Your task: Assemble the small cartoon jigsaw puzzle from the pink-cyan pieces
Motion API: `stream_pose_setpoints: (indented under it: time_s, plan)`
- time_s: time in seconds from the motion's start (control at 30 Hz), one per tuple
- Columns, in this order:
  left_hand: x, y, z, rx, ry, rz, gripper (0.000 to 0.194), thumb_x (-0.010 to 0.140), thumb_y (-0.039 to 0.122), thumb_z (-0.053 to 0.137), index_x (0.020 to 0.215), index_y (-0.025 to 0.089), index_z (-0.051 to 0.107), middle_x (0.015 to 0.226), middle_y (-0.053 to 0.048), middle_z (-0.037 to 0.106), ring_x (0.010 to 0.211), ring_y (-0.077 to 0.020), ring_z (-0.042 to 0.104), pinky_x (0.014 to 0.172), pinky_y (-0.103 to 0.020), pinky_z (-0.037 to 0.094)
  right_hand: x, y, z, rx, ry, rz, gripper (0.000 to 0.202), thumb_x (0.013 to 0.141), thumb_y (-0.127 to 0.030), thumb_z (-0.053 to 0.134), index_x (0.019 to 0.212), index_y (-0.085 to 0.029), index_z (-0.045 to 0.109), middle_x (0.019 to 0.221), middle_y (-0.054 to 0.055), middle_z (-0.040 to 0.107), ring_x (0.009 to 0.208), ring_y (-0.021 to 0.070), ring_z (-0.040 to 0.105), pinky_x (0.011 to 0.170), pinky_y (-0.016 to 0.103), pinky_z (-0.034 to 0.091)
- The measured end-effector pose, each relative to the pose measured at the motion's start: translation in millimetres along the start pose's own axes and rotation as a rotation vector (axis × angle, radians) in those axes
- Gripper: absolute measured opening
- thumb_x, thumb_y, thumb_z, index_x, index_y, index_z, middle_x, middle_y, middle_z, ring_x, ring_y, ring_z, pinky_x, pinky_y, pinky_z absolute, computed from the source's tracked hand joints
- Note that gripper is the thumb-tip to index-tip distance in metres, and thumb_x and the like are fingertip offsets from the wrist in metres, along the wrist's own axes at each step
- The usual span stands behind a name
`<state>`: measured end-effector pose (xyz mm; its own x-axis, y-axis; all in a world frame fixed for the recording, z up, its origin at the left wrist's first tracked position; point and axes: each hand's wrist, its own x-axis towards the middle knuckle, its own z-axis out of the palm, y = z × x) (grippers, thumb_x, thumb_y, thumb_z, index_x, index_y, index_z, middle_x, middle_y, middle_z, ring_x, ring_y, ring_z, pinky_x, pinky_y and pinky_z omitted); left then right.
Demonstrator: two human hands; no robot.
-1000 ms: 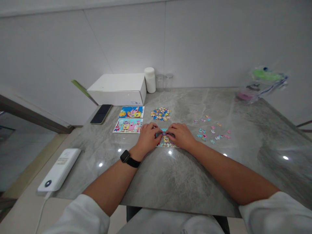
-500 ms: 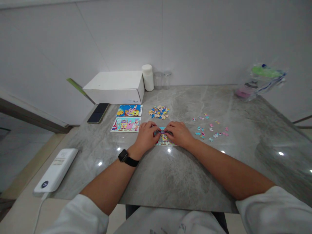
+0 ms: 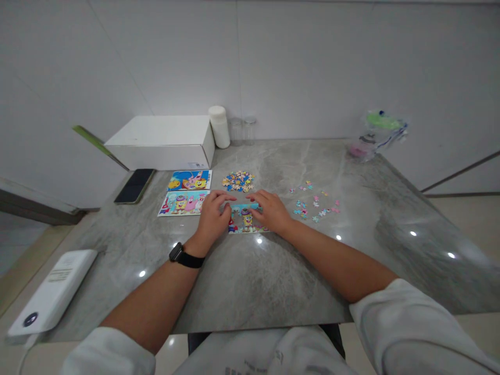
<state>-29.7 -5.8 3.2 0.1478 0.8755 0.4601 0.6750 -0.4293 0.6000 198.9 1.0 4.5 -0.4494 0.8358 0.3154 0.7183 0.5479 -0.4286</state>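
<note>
A partly assembled jigsaw puzzle (image 3: 247, 219) with cartoon figures lies flat on the grey table, between my two hands. My left hand (image 3: 214, 214) is at its left edge, thumb and fingers apart, holding nothing. At the right side rests my right hand (image 3: 270, 211), its fingers parted and curved over the puzzle's upper right. Its lower fingers partly cover that side. Just left of my left hand lies a printed picture card (image 3: 182, 203) with similar figures; a second, blue card (image 3: 190, 180) lies behind it.
Behind the puzzle is a heap of puzzle pieces (image 3: 238, 181); loose pieces (image 3: 315, 200) are scattered to the right. A white box (image 3: 160, 140), white bottle (image 3: 219, 127), two clear glasses (image 3: 242, 131), phone (image 3: 135, 186), white power bank (image 3: 52, 291) and plastic bag (image 3: 375, 136) surround them.
My fingers have come apart from the pinch at the puzzle's top edge, and my hands have drawn to either side, uncovering its middle. The view has turned slightly right.
</note>
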Motion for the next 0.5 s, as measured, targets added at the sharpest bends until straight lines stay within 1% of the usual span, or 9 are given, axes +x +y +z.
stream_pose_setpoints:
  time_s: [0.1, 0.2, 0.33, 0.43, 0.5]
  plan:
    - [0.0, -0.9, 0.4, 0.036, -0.026, 0.003, 0.026, 0.093, 0.018, 0.056, 0.104, 0.025, 0.077, 0.111, -0.006, 0.066, 0.111, -0.0243, 0.065, 0.105, -0.044, 0.052, -0.8, 1.1, -0.3, 0.005, 0.027, 0.008, 0.039, 0.097, -0.023, 0.07, 0.136, -0.024, 0.065, 0.128, 0.01, 0.071, 0.116, 0.025, 0.065, 0.098, 0.037, 0.044]
    - [-2.2, -5.3, 5.2, 0.118, -0.095, 0.046, 0.025, 0.091, 0.019, 0.059, 0.104, 0.025, 0.08, 0.111, -0.007, 0.068, 0.11, -0.0258, 0.065, 0.102, -0.046, 0.051, -2.2, 3.1, 2.4, -0.026, 0.013, 0.004, 0.034, 0.097, -0.024, 0.071, 0.132, -0.023, 0.068, 0.125, 0.008, 0.072, 0.116, 0.0242, 0.065, 0.097, 0.037, 0.044]
    - [-5.5, -10.2, 10.7, 0.214, -0.187, 0.086, 0.025, 0.091, 0.022, 0.062, 0.104, 0.027, 0.083, 0.113, -0.007, 0.07, 0.107, -0.0263, 0.064, 0.101, -0.047, 0.05, -3.6, 5.0, 6.9, -0.075, -0.021, -0.015, 0.023, 0.098, -0.025, 0.071, 0.121, -0.024, 0.074, 0.119, 0.007, 0.073, 0.115, 0.0234, 0.066, 0.093, 0.035, 0.043]
    - [-6.9, -11.2, 12.3, 0.249, -0.217, 0.097, 0.025, 0.093, 0.024, 0.063, 0.105, 0.029, 0.084, 0.114, -0.007, 0.07, 0.107, -0.0266, 0.063, 0.1, -0.047, 0.049, -4.0, 5.8, 9.1, -0.09, -0.039, -0.032, 0.015, 0.098, -0.027, 0.072, 0.111, -0.025, 0.078, 0.115, 0.006, 0.073, 0.112, 0.0225, 0.066, 0.091, 0.035, 0.043]
    - [-7.5, -11.0, 12.6, 0.256, -0.225, 0.099, 0.025, 0.094, 0.025, 0.063, 0.105, 0.031, 0.084, 0.115, -0.007, 0.071, 0.108, -0.0271, 0.063, 0.1, -0.047, 0.048, -4.0, 6.4, 10.0, -0.09, -0.049, -0.039, 0.013, 0.098, -0.027, 0.072, 0.108, -0.026, 0.079, 0.114, 0.006, 0.073, 0.11, 0.0218, 0.066, 0.09, 0.034, 0.043]
